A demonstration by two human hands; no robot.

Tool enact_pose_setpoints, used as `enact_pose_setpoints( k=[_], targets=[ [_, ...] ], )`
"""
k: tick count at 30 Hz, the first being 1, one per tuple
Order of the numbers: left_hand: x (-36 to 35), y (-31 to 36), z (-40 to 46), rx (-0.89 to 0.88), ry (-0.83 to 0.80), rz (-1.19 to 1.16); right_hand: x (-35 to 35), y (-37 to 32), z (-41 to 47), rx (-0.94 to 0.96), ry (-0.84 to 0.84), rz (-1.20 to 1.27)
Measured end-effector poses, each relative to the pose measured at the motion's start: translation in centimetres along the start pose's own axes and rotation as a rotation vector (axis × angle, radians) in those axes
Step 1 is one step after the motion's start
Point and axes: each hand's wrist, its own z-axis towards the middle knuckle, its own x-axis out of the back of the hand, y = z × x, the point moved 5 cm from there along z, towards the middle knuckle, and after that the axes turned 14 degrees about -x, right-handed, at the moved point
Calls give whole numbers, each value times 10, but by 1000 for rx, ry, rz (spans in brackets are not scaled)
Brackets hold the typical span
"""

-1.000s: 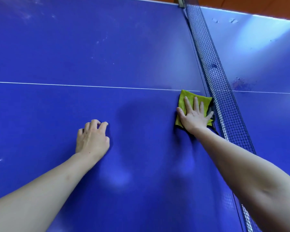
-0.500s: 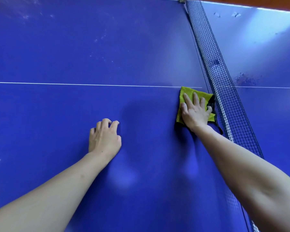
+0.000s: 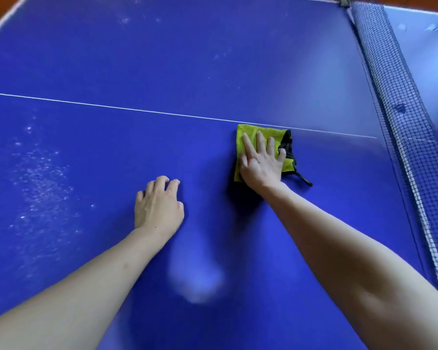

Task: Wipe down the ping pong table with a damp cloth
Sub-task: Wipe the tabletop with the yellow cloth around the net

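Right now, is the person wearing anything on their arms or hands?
No. Both forearms are bare as far as the picture shows, with no sleeves in sight. The left hand and right hand have no gloves, rings, watch or bracelets that I can see.

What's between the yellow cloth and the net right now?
Only bare blue table lies between the cloth and the net, crossed by the white centre line, in the head view.

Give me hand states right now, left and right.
Left hand: holds nothing, fingers bent, fingertips resting on the table.
Right hand: open, straight fingers pressing the green cloth flat on the table.
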Motion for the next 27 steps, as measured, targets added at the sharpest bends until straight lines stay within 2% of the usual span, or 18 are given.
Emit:
enact_pose_setpoints(
  k=[5, 9, 13, 16, 20, 27],
  targets=[
    [-5, -45, -15, -36, -89, 36, -19, -117, -36, 200, -29, -1],
    [-4, -52, -14, -29, -179, -48, -27, -142, -64, 389, -61, -19],
    [-1, -50, -14, -12, -240, -38, -19, -105, -66, 537, -53, -17],
    [-3, -43, -10, 25, -289, -2, -14, -64, -69, 556, -24, 0],
    [-2, 0, -7, 74, -264, 56, -6, 5, -57, 473, 10, -15],
    [-2, 154, 8, -141, -118, 34, 17, 165, -20, 218, 38, -24]
  ],
)
